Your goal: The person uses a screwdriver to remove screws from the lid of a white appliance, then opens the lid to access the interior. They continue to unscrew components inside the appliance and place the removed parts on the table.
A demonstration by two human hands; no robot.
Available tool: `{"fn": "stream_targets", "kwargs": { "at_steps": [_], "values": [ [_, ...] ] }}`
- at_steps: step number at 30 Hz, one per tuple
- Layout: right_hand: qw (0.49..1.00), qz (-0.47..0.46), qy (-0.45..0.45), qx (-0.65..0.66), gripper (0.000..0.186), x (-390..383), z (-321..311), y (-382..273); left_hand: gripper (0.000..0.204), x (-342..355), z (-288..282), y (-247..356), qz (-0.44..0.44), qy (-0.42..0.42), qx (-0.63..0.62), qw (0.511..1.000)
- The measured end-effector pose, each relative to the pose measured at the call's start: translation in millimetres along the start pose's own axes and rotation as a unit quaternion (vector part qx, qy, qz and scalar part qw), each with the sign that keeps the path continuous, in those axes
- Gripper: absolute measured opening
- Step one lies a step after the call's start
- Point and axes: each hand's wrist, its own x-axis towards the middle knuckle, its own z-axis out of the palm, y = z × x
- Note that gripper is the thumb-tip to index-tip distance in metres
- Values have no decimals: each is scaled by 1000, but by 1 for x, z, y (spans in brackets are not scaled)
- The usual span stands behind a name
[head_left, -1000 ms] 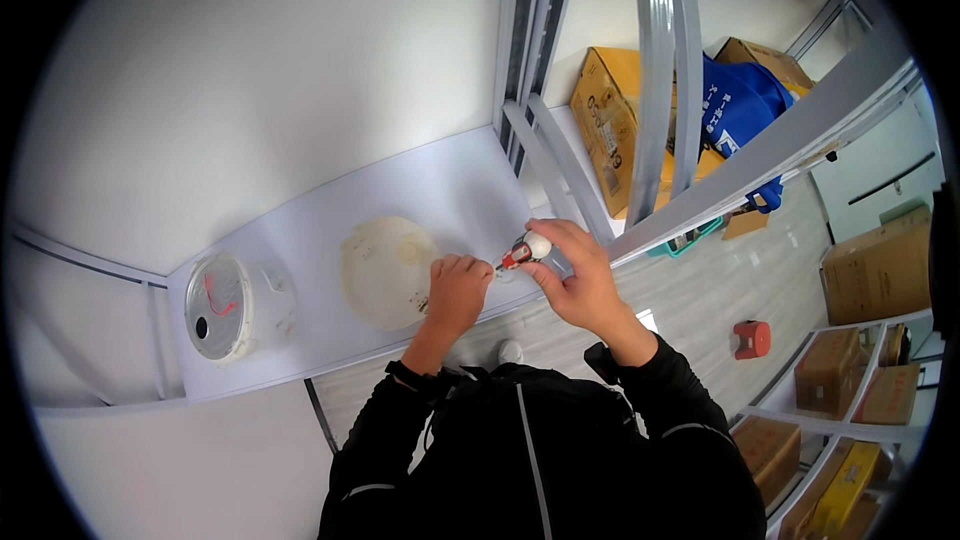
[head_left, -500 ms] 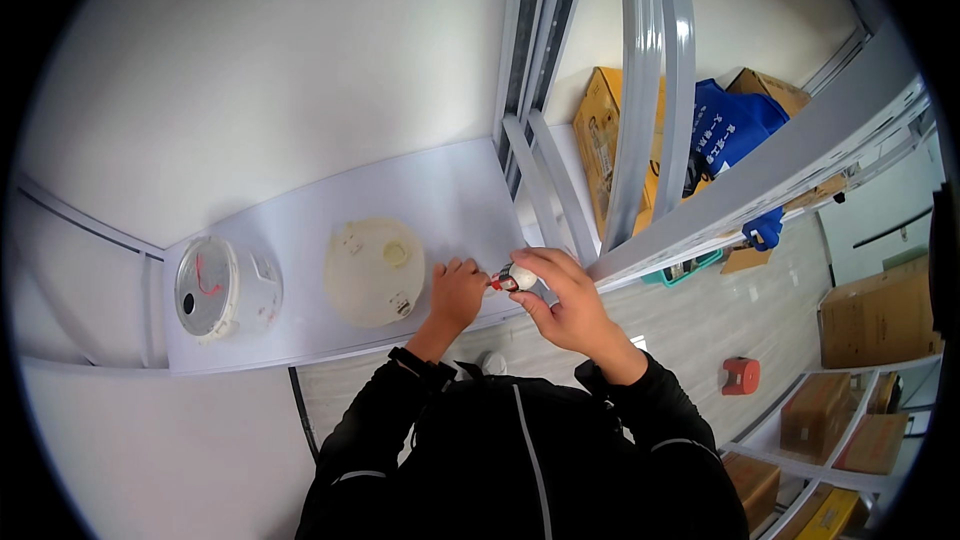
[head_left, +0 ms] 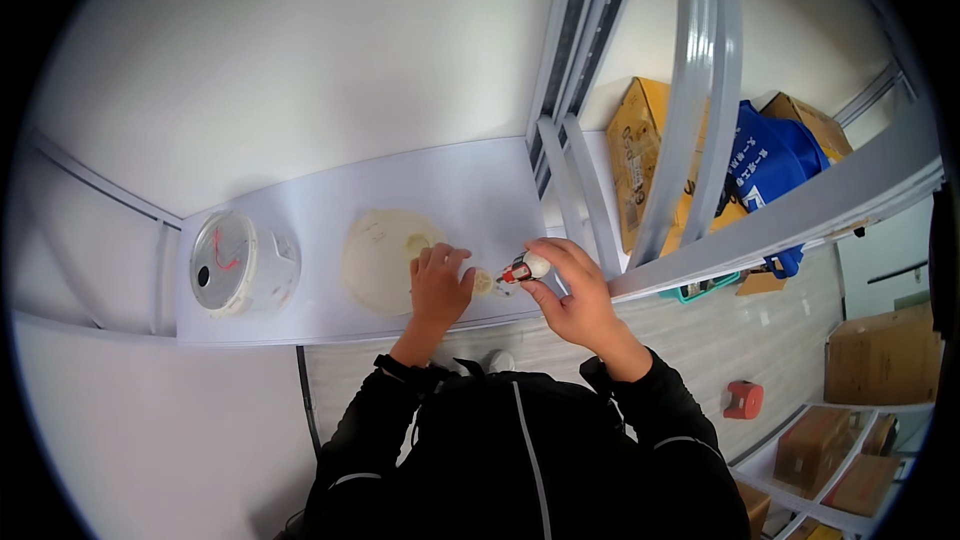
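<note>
My right hand point(head_left: 580, 300) pinches a small white round-ended object point(head_left: 535, 264) with a red and dark band and a narrow tip pointing left. Its exact kind I cannot make out. My left hand point(head_left: 440, 285) holds nothing; its fingers are bent and apart over the right edge of a pale translucent disc point(head_left: 375, 265), lid-like, on the white shelf point(head_left: 490, 175). A yellowish ring point(head_left: 417, 242) shows on that disc. Just below the tip, between my hands, lies a small pale round piece point(head_left: 483, 282), with tiny dark marks or bits beside it.
A white bucket point(head_left: 275, 265) with a silvery lid, a dark hole and a red string stands at the left. Grey metal uprights point(head_left: 690, 110) rise at the right, before a yellow box point(head_left: 637, 155) and a blue bag point(head_left: 775, 155). A red stool point(head_left: 743, 400) is on the floor.
My left hand has come away from the tip of the small object and moved left over the disc. The small pale round piece now shows between my hands. The view has shifted slightly.
</note>
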Motion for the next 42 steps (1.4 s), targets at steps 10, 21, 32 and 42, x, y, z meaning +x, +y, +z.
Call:
{"fn": "stream_targets", "kwargs": {
  "at_steps": [10, 21, 32, 42],
  "values": [
    [999, -12, -6, 30, 50, 24, 30, 1, 80, -24, -26, -34, -48, -107, -17, 993],
    [997, 11, -13, 69, 41, 30, 53, -5, 55, -38, -31, -75, 12, -115, 76, 990],
    [959, 136, -31, 247, 53, 29, 90, 0, 51, -20, -91, -104, -5, -72, -147, 986],
    [976, 123, -100, 149, 49, 40, 125, -30, 40, -2, -142, -163, -236, 87, -620, 744]
  ]
}}
